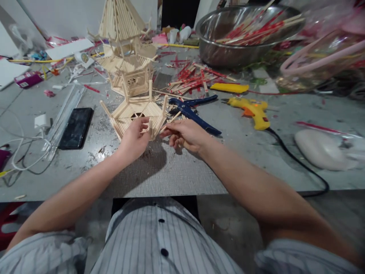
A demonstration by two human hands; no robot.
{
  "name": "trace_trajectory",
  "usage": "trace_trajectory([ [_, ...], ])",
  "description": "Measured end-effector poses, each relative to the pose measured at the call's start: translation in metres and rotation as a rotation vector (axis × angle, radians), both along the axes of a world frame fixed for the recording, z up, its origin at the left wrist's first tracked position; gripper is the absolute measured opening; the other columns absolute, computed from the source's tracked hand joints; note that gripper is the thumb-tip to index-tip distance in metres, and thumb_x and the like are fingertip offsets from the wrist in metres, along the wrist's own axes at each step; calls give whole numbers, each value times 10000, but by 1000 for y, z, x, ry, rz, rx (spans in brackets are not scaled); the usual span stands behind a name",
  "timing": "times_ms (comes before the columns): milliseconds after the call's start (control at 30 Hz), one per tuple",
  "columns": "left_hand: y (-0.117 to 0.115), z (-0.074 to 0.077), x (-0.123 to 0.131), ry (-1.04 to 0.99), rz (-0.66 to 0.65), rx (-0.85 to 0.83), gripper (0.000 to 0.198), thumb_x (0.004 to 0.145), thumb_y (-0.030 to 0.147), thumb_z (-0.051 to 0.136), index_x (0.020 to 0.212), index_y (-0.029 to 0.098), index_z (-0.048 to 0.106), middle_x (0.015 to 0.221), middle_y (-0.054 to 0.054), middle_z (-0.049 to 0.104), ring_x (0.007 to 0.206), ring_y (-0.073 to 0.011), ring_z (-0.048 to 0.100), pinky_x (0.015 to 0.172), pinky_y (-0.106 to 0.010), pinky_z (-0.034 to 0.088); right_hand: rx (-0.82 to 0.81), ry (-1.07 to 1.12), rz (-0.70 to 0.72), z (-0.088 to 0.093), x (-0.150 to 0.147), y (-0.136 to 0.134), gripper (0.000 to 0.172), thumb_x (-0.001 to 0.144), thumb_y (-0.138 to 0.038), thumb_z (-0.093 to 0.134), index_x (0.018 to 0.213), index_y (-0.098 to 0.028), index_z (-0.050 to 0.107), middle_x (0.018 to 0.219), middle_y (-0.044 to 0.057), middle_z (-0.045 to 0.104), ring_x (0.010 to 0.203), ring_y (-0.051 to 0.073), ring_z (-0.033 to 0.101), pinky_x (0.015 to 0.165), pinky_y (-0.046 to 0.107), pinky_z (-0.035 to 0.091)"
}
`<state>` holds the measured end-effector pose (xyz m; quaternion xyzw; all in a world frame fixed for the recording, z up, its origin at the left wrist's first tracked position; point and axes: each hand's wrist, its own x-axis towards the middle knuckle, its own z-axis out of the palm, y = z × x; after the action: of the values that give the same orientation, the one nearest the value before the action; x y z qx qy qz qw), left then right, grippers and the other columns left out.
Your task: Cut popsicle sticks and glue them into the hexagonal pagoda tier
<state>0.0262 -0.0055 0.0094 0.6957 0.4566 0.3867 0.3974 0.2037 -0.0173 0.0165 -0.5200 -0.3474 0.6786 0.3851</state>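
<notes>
A six-sided roof tier (121,125) made of pale wooden sticks sits on the table in front of me, with short posts rising at its corners and a dark opening in its middle. My left hand (135,137) is closed on its near side, thumb and fingers by a short upright post (150,125). At the tier's right edge, my right hand (186,135) is closed in a pinch on a thin wooden stick (174,117) slanting up beside the tier. The fingertips partly hide where the stick meets the tier. Behind stands a stick-built pagoda (129,62).
Blue cutting pliers (189,110) lie right of the tier, with a yellow glue gun (255,112) and its black cord beyond. Near a yellow cutter (229,88) are red-wrapped sticks (186,80). A steel bowl (207,49) holds more. A black phone (76,128) lies left.
</notes>
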Motion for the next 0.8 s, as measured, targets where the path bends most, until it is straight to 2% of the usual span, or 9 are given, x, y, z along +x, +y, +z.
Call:
trace_trajectory([
  [100, 1, -3, -2, 148, -30, 76, 359, 691, 65, 520, 1033, 172, 534, 959, -59, 599, 813, -144, 576, 681, -267, 484, -51, 53, -42, 0, -6, 3, 202, 893, -176, 472, 739, -130, 593, 633, 37, 666, 360, 72, 524, 323, 183, 408],
  [233, 1, 2, -7, 266, -57, 189, 310, 688, 60, 496, 974, 166, 553, 876, -46, 604, 747, -135, 574, 641, -252, 469, -114, 67, -39, 1, -16, 4, 195, 898, -191, 476, 750, -131, 587, 587, 15, 645, 359, 73, 518, 326, 183, 409],
  [467, 2, 14, -27, 357, -175, 174, 385, 653, 44, 433, 1002, 145, 559, 858, -39, 615, 736, -133, 591, 664, -259, 466, -175, 98, -67, 1, -32, -3, 219, 895, -238, 495, 704, -154, 564, 546, -1, 618, 365, 74, 507, 342, 185, 413],
  [633, -1, 18, -34, 480, -213, 275, 334, 671, 91, 488, 989, 150, 572, 920, -60, 619, 848, -176, 597, 777, -314, 480, -160, 134, -47, -2, -36, -5, 221, 901, -248, 486, 723, -150, 572, 555, 1, 624, 356, 75, 507, 336, 189, 412],
  [800, -2, 8, -34, 551, -235, 446, 325, 716, 183, 562, 1035, 125, 561, 975, -115, 630, 960, -237, 589, 861, -385, 473, -156, 114, -15, -3, -36, -5, 228, 906, -246, 477, 728, -138, 568, 550, -1, 626, 356, 70, 513, 340, 179, 421],
])
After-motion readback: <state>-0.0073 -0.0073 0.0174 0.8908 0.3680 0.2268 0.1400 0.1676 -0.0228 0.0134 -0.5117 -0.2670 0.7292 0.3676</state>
